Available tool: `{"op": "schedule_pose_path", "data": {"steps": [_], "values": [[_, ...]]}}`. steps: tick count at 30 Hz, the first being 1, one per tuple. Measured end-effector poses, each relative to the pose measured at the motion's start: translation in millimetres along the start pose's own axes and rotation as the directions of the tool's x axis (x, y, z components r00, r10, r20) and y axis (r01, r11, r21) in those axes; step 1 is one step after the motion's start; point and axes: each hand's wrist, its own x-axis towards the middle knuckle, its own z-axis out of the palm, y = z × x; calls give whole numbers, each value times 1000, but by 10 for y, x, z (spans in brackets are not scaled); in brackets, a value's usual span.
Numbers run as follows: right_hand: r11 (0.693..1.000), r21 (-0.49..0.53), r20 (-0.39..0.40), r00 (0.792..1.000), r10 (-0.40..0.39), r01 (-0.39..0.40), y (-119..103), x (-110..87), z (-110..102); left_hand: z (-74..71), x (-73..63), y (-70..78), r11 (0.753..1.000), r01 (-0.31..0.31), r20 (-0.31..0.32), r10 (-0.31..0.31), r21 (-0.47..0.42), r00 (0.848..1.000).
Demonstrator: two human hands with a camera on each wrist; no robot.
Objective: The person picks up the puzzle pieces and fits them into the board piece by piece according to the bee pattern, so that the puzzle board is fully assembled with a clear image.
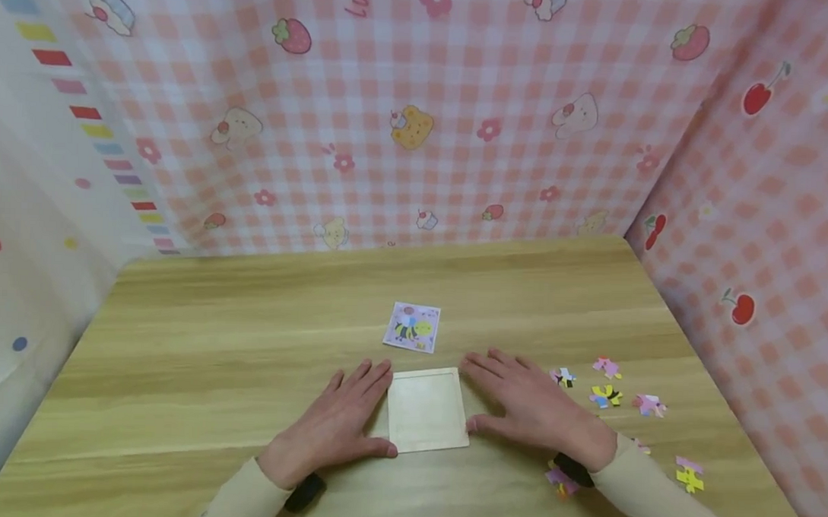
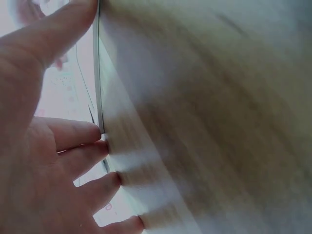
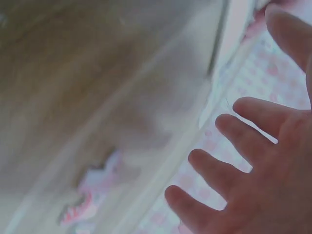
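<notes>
A square, pale wooden puzzle tray [image 1: 428,411] with a raised rim lies on the table between both hands. My left hand [image 1: 333,423] touches its left edge with thumb and fingertips, the fingers fairly straight. In the left wrist view the thumb and index fingertip meet the tray's side [image 2: 100,87]. My right hand [image 1: 535,403] is spread beside the right edge, its thumb close to the rim; nothing is in its grasp. Beyond the tray lies a small square bee picture card [image 1: 412,328]. Several jigsaw pieces [image 1: 606,395] are scattered to the right, some partly hidden by the right arm.
The wooden table [image 1: 212,343] meets a pink checked curtain [image 1: 363,135] at the back and another cloth [image 1: 763,248] along the right. A pale dotted cloth [image 1: 36,291] hangs at the left. A yellow and pink piece [image 1: 690,475] lies near the right table edge.
</notes>
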Motion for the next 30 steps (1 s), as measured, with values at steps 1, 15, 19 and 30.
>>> {"op": "schedule_pose_path", "data": {"steps": [1,15,19,30], "values": [[1000,-4,-34,999,-2,2,13,-7,-25,-5,-4,-1,1000,1,-3,-1,1,1000],[992,78,-316,942,115,-94,328,-288,-208,-34,-2,-2,1000,-3,-17,3,-3,1000],[988,77,-339,928,154,-136,440,-384,-222,-24,-2,-4,1000,-12,-27,12,-3,1000],[930,181,-246,901,359,-321,661,-614,-275,-1,10,18,1000,-23,-38,23,-5,999]]}}
